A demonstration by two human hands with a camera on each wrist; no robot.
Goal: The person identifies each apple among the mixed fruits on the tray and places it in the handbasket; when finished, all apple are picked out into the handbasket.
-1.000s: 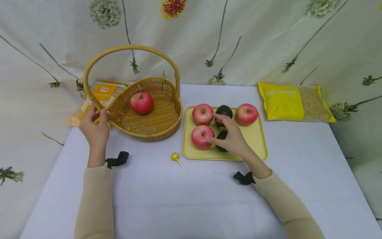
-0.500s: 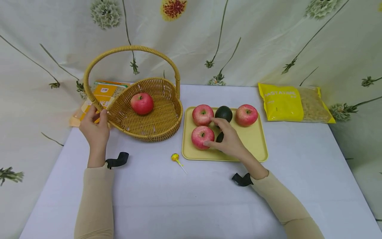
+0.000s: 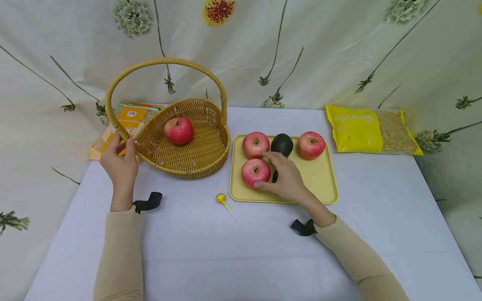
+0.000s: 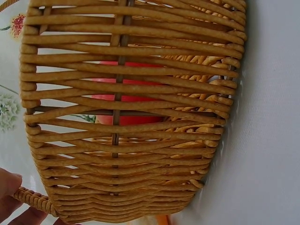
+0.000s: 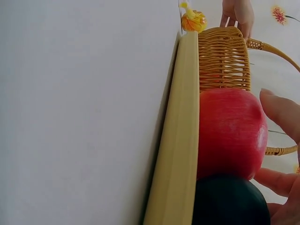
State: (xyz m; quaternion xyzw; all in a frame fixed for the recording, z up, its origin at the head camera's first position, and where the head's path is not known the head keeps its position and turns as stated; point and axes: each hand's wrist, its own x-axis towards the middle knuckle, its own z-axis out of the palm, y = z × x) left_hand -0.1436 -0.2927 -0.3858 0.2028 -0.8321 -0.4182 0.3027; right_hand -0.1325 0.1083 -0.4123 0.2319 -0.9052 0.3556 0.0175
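In the head view my left hand (image 3: 119, 163) grips the foot of the arched handle of a wicker basket (image 3: 203, 165). One red apple (image 3: 179, 130) lies inside that basket. My right hand (image 3: 285, 177) reaches over a yellow tray (image 3: 320, 184), thumb and fingers spread at either side of the near-left apple (image 3: 255, 172). The right wrist view shows the same apple (image 5: 229, 133) with the thumb (image 5: 283, 112) close to its edge; firm contact is unclear. Behind it sits another apple (image 3: 255, 144). A dark green avocado (image 3: 282, 144) shows beyond the hand, and a second is mostly hidden under it.
A third apple (image 3: 310, 145) sits at the tray's back right. On the white table, a yellow lollipop (image 3: 221, 198) lies before the tray. At the back right is a yellow pasta bag (image 3: 357, 129); an orange packet (image 3: 132, 121) lies behind the basket. Floral cloth hangs behind.
My right hand has shifted a little left and toward me, from over the avocados to around the near-left apple. The left hand, basket and fruit have stayed in place.
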